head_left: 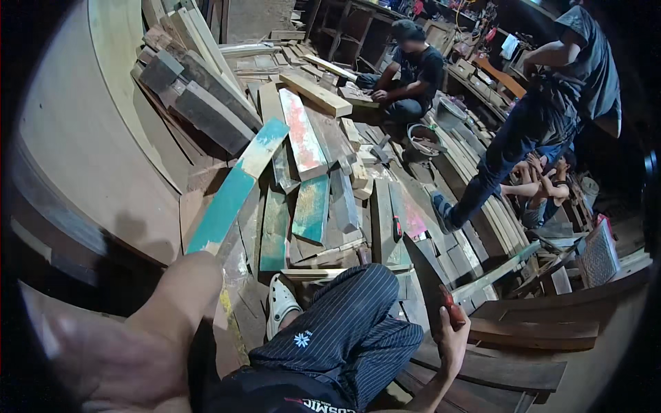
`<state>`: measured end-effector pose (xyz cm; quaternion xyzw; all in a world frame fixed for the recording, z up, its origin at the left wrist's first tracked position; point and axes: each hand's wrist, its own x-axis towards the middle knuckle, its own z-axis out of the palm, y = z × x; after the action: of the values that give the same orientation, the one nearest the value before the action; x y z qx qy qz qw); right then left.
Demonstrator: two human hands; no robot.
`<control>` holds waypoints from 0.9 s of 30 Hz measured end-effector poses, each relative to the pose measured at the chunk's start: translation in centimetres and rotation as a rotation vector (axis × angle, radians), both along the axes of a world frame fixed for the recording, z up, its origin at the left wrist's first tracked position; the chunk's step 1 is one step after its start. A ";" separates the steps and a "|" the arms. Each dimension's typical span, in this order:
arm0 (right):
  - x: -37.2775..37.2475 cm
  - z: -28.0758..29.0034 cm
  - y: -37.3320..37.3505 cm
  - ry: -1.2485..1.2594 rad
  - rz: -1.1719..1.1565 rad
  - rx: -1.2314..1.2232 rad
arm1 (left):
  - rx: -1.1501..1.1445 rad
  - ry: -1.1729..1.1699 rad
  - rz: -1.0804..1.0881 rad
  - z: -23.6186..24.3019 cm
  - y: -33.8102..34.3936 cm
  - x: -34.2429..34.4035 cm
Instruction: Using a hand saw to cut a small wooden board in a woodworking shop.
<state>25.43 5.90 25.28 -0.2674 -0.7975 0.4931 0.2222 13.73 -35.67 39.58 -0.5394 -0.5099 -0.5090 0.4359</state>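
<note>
My right hand (454, 337), at the lower right, is closed around the reddish handle of a tool (450, 304). A broad dark shape like a blade (428, 267) runs from it toward the planks; its exact kind is unclear. My left arm (175, 299) is bent, its elbow near the end of a long teal-painted plank (224, 206). Close to the camera, the blurred left hand (76, 351) has its fingers hidden. Ahead of my knees lie a plank with worn red and white paint (303, 134) and a short teal board (312, 208).
A red-and-black handled tool (397, 228) lies on the boards. One person (413, 76) sits working at the back; another (537, 103) stands at right, with a third (547, 189) seated behind. A bucket (423, 142) stands among the lumber. Large curved wooden panels (89, 138) rise at left.
</note>
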 end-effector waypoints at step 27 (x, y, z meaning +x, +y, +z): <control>0.4 0.4 0.2 -0.092 -0.093 -0.139 | -0.558 -0.284 -0.165 -14.8 24.9 -4.6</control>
<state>25.85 6.15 25.68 -0.3410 -0.7575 0.5236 0.1889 9.16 -10.73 24.79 -0.6013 -0.6401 -0.4531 0.1529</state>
